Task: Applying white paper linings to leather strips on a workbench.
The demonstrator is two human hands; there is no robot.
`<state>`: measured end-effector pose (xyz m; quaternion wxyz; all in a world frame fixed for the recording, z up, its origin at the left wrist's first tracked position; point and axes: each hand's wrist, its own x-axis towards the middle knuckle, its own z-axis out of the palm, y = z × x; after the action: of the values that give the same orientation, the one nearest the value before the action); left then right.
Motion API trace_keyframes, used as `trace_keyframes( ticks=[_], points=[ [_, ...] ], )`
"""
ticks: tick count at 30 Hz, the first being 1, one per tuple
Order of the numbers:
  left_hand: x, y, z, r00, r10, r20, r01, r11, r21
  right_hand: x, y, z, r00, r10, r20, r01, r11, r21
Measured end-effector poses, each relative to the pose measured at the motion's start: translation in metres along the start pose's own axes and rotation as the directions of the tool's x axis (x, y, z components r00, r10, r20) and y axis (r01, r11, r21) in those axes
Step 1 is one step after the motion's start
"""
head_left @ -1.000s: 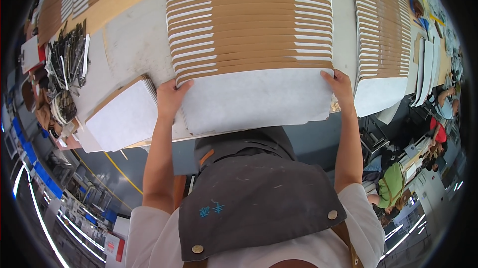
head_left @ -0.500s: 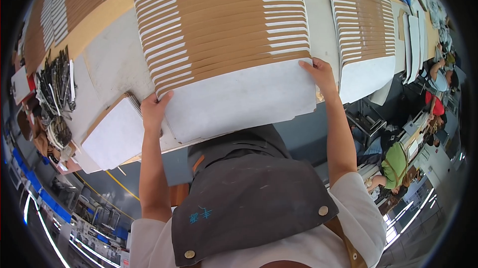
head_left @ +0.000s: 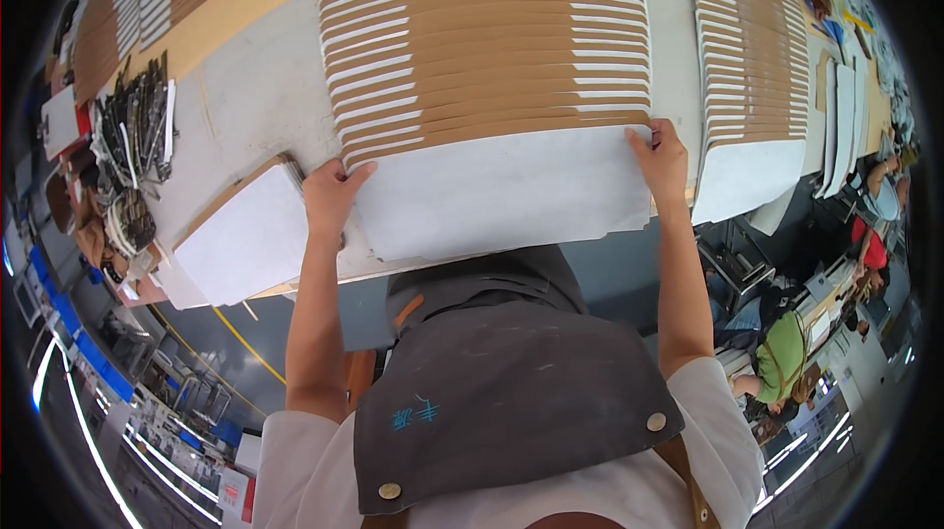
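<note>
A long row of overlapping brown sheets with white side strips [head_left: 492, 47] lies fanned out in front of me. Its nearest piece is a broad white sheet [head_left: 501, 195], whose front edge reaches the table's edge. My left hand [head_left: 334, 197] grips the upper left corner of that sheet, thumb on top and fingers curled at the side. At the upper right corner my right hand [head_left: 664, 165] pinches it in the same way; the fingers underneath are partly hidden.
A smaller stack of white sheets [head_left: 246, 239] lies left of my left hand. Another fanned row [head_left: 752, 67] stands to the right. Dark strips [head_left: 133, 126] are heaped at the far left. Beyond the right table edge are a metal rack [head_left: 733, 264] and a person in green [head_left: 784, 357].
The whole view has shifted and turned slightly, so the table sits further right. Both hands keep to the same corners of the white sheet.
</note>
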<state>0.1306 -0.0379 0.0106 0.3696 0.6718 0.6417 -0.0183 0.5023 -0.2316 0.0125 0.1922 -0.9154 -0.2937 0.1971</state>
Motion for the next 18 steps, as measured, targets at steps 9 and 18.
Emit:
trace_keyframes(
  ticks=[9,18],
  points=[
    [0.001,-0.011,0.003,0.996,-0.077,0.033,0.082,0.978,-0.194,0.001,0.009,0.002,0.996,-0.079,0.03,0.08,0.997,-0.018],
    [-0.002,0.015,0.017,0.881,0.443,-0.166,-0.446,0.895,0.023,-0.007,-0.019,0.007,0.878,-0.475,-0.059,0.459,0.87,-0.179]
  ],
)
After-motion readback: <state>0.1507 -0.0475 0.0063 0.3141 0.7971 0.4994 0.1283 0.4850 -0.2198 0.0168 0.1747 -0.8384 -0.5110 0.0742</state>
